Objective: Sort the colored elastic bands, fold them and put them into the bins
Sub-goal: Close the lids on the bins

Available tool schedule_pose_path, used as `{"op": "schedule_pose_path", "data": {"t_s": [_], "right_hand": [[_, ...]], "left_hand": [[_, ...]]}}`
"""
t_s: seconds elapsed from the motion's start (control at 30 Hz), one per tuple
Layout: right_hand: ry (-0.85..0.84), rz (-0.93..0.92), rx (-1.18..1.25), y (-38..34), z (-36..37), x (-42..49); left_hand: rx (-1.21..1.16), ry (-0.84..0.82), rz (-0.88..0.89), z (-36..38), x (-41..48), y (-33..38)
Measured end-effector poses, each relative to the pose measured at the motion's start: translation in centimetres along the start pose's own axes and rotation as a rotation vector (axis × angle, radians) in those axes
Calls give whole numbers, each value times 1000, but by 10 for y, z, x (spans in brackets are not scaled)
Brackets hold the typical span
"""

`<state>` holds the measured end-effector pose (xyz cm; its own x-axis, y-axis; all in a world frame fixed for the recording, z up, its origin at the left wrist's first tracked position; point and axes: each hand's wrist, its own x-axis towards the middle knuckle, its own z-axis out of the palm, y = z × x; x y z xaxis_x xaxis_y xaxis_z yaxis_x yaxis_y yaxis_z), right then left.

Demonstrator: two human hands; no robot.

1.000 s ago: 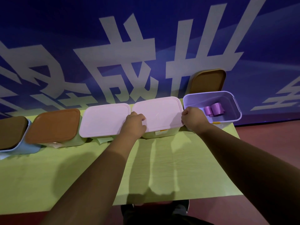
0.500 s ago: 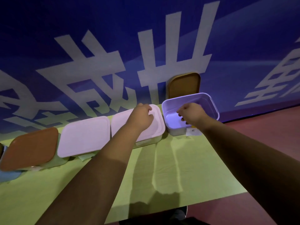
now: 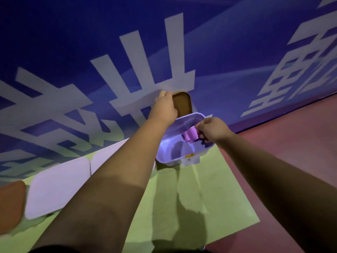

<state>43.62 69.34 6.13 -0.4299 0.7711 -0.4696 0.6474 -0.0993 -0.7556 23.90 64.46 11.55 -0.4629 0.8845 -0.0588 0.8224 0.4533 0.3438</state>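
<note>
Head view, left to right: lidded pink bins (image 3: 56,187) line the far edge of the counter (image 3: 182,207), the left hand (image 3: 165,108) curls its fingers over the upright brown lid (image 3: 182,105) behind the open lilac bin (image 3: 193,115) at the far right corner, where the right hand (image 3: 212,130) pinches folded purple bands (image 3: 190,136) inside.

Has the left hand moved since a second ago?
Yes: left hand went from the pink lid rightward and back to the brown lid behind the purple bin.

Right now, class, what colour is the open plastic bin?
Open plastic bin: lilac, head view.
</note>
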Motion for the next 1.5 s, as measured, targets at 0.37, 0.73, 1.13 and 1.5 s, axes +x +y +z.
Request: {"op": "schedule_pose_path", "data": {"t_s": [0.37,0.73,1.13,1.5], "right_hand": [[-36,67,223,-1,-4,14],[171,203,577,-21,-10,29],[194,203,207,19,-3,6],[266,157,-86,40,8,-6]], "left_hand": [[-65,158,-167,-6,2,-26],[-665,47,-130,-8,-86,-98],[-493,-86,-355,26,-106,-94],[-390,-39,-386,37,-113,-85]]}}
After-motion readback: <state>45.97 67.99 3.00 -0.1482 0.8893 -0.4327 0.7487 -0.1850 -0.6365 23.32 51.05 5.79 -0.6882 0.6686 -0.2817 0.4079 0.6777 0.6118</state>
